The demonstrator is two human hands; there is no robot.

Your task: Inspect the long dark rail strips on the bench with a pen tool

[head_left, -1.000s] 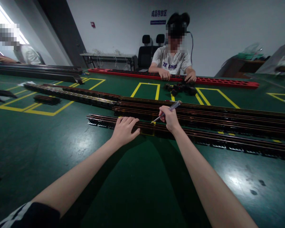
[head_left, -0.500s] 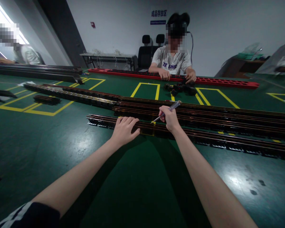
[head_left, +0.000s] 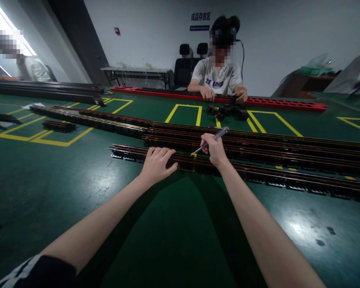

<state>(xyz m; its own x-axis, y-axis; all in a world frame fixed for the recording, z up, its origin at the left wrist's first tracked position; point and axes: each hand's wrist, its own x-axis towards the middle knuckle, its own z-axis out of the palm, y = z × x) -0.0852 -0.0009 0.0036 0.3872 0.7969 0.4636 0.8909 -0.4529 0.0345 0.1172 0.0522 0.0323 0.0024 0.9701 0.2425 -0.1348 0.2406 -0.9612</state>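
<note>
My left hand (head_left: pixel 157 166) lies across a long dark slotted rail with copper-coloured strips (head_left: pixel 129 152). Its fingers reach over the far side and its thumb rests at the near side, holding the rail on the table. In my right hand (head_left: pixel 213 149), closed, is a screwdriver (head_left: pixel 221 133) with a clear purplish handle. Its thin metal shaft slants down to the left, and the tip is at the rail just right of my left hand; whether it touches cannot be seen. Right behind lies a bundle of similar rails (head_left: pixel 258 146), close to my right hand.
A green table (head_left: pixel 168 224) with yellow marked lines carries more rails (head_left: pixel 87 118) and a short dark piece (head_left: pixel 59 126) at left. Across it, a co-worker (head_left: pixel 217 76) handles a red frame (head_left: pixel 288 104) near dark parts (head_left: pixel 228 112). Dark profiles (head_left: pixel 42 90) lie far left.
Both my hands, the screwdriver and the rail stay practically where they were. Across the table, the co-worker's hand at the right of the picture has shifted slightly.
</note>
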